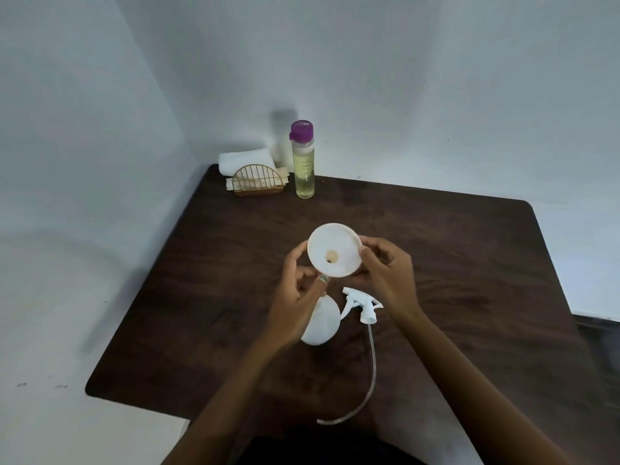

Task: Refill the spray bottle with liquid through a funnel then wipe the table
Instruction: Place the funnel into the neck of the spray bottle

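White plastic funnel (334,250), mouth facing the camera, is sitting at table (469,263) centre; left hand (298,297) is pinching its spout over the white spray bottle (321,322), right hand (385,270) is gripping its 3 o'clock rim. Detached trigger sprayer (362,305) is lying at 5 o'clock.

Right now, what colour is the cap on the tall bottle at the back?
Purple cap, seen in the head view.
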Demonstrator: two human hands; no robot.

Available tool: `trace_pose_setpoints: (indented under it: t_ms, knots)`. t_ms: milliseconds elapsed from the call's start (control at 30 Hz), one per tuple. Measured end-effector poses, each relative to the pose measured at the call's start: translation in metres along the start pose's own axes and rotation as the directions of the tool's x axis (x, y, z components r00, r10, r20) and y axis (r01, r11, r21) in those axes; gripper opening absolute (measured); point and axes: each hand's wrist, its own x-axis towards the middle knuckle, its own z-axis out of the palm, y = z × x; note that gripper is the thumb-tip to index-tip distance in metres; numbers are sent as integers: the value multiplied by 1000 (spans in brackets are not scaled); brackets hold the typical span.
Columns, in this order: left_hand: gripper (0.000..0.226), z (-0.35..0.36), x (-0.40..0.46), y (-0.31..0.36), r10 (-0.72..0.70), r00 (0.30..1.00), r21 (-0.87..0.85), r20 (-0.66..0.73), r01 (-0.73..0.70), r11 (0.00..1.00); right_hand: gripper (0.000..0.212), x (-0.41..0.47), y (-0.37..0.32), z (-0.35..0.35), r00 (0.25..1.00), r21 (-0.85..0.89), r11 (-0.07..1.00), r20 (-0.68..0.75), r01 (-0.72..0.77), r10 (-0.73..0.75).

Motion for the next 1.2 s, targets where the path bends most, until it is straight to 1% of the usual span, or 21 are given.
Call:
trace_pose_setpoints:
  t_ms: [67,167,233,300,367,467,600,700,800,933,1067,1200]
  knots:
    - [55,-4,-11,1,18,999,-31,-32,-19,999,20,-10,-2,-2,999,9,1000,33,7,-7]
    - [48,-9,-22,0,51,995,-38,-82,-54,998,20,-19,-5,-3,999,-12,999,26,46,-46]
    - [42,-11,-28,-2,57,992,3,-109,-57,998,19,-25,-9,-2,999,13,999,24,47,-47]
    - [41,-12,-33,-7,52,990,80,-130,-42,996,18,-30,-12,-1,998,11,998,34,60,-60]
    - [45,-12,-38,-14,36,992,140,-123,-18,990,17,-35,-15,-1,996,-14,997,43,82,-81]
    - [48,-10,-41,-22,-41,996,172,-75,53,984,15,-39,-15,1,995,-57,994,54,88,-85]
    - [69,-10,-41,-31,-105,993,245,-60,117,962,14,-44,-14,4,995,-78,994,75,79,-73]
    - [71,-10,-41,-34,-119,991,279,-65,133,951,13,-48,-13,6,994,-88,993,82,75,-68]
    - [64,-12,-41,-35,-103,992,305,-78,122,945,14,-51,-13,8,995,-97,992,68,78,-72]
    - [44,-14,-38,-37,-70,992,352,-106,103,930,14,-52,-15,8,994,-111,989,42,102,-98]
    - [41,-15,-38,-37,-44,991,363,-127,88,928,14,-51,-13,9,994,-146,983,27,108,-105]
    - [42,-14,-37,-38,-46,989,342,-140,92,935,13,-52,-9,10,995,-154,985,80,78,-66]
